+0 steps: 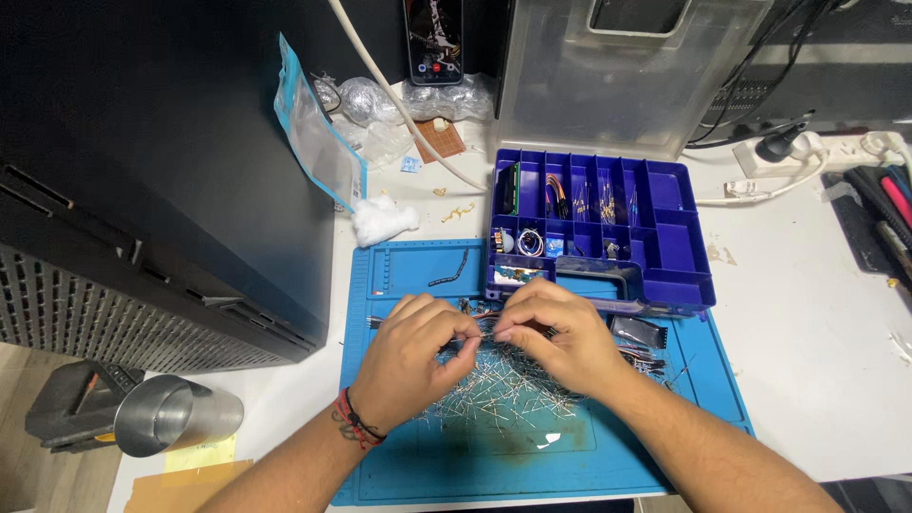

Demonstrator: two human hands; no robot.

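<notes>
Your left hand [410, 356] and right hand [556, 332] pinch thin wire leads [483, 332] between fingertips, above the loose lead pile [494, 389]. Pull unevenly and they could bend, or slip and vanish into it.

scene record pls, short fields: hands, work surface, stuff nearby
left hand: pinching thin metal leads over the pile
right hand: fingertips meeting the left's, on the same leads
pile: loose wire-legged parts
surface: blue mat on white table
behind hands: open purple parts box, compartments partly filled
far left: metal cup
</notes>
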